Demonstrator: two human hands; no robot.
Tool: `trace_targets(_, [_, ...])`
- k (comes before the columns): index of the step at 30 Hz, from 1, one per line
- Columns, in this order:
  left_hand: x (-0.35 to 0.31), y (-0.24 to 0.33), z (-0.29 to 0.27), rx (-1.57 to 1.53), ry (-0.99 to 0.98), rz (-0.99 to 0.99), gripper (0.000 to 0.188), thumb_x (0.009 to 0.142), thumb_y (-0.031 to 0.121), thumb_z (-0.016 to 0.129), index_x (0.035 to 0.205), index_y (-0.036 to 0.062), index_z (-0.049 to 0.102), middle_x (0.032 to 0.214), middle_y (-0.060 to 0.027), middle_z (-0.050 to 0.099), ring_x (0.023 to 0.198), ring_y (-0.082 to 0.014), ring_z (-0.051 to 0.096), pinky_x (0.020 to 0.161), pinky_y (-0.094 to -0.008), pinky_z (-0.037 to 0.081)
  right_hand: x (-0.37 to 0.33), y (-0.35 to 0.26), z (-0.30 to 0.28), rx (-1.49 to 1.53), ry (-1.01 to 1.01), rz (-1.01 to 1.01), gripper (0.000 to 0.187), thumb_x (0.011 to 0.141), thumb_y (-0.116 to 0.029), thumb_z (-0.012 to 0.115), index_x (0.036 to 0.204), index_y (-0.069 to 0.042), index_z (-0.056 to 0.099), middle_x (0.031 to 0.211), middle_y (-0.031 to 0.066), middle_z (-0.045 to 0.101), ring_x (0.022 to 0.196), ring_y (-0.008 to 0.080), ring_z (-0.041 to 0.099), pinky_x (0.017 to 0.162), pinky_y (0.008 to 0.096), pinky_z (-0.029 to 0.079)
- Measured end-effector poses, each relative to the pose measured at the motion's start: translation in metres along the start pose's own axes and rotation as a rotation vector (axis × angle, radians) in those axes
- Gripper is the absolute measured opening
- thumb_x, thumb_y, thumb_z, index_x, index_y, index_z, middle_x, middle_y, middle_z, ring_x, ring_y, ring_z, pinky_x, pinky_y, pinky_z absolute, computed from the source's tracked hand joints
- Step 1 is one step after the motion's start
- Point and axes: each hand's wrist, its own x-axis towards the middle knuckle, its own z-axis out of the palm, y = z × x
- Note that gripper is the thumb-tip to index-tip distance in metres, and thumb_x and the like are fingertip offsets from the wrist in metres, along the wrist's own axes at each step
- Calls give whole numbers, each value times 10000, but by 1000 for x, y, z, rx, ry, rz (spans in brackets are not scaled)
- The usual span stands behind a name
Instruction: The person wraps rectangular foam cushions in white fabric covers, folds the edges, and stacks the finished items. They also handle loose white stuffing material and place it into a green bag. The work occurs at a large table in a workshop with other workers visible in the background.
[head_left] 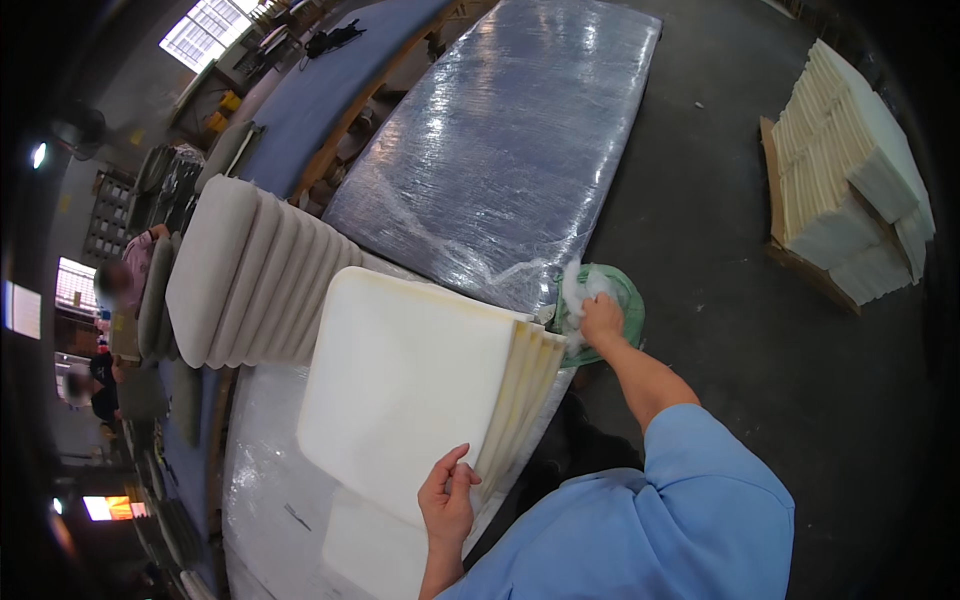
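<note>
Right hand (602,320): reaches over the green basket (633,305), its fingers bent into the white fluff (575,290). The fingertips are partly hidden, so how far they are closed, and how firmly they grip, cannot be told. The fluff lies in the basket, just beyond the far right corner of the foam stack (400,360).

Left hand (447,500): palm turned inward, fingers loosely curled and apart, with nothing seen in them. It is at the near edge of the foam stack; contact cannot be confirmed.

The foam stack, several cream pads laid flat with edges slightly staggered, rests on the film-covered counter (262,440). Left of it, a row of grey cushions (235,270) stands on edge. Beyond lies a film-wrapped slab (500,130). A separate foam pile (840,170) stands at far right, well apart, over the dark floor (690,180).
</note>
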Motion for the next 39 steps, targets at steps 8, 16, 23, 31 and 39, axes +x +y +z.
trace_targets(8, [10,-31,31,41,-58,11,324,1018,37,554,1330,8,638,986,-45,668,769,-71,579,706,-214,471,19,22,-41,1232,-423,178,182,971,-209,686,1036,-48,739,968,25,697,870,148,653,786,315,515])
trace_targets(16, [119,39,107,344,-209,507,655,901,125,728,1500,33,480,1335,-117,584,1260,-192,543,948,-320,476,-4,-17,-144,1589,-1200,88,356,1009,-311,651,1164,5,703,1089,51,728,966,167,689,890,326,539])
trace_targets(23, [150,23,98,-130,-804,-240,243,967,165,703,1179,48,683,1006,28,659,915,-65,586,840,-250,475,-29,1,-157,1789,-1205,106,448,1037,-369,601,1213,38,665,1168,99,714,1065,203,691,943,346,540])
trace_targets(31, [124,18,87,-383,-627,-207,102,990,177,678,944,112,613,940,47,630,874,-46,559,804,-217,446,-53,-43,-168,1778,-1065,204,366,1027,-366,625,1192,-41,657,1066,52,699,962,143,675,814,313,560])
trace_targets(39, [77,9,54,-550,-445,-288,213,999,254,675,1100,75,618,861,18,617,732,-64,565,652,-240,486,-68,-83,-163,1375,-833,-69,97,1000,-147,679,993,-53,655,874,-25,663,775,47,594,687,231,481])
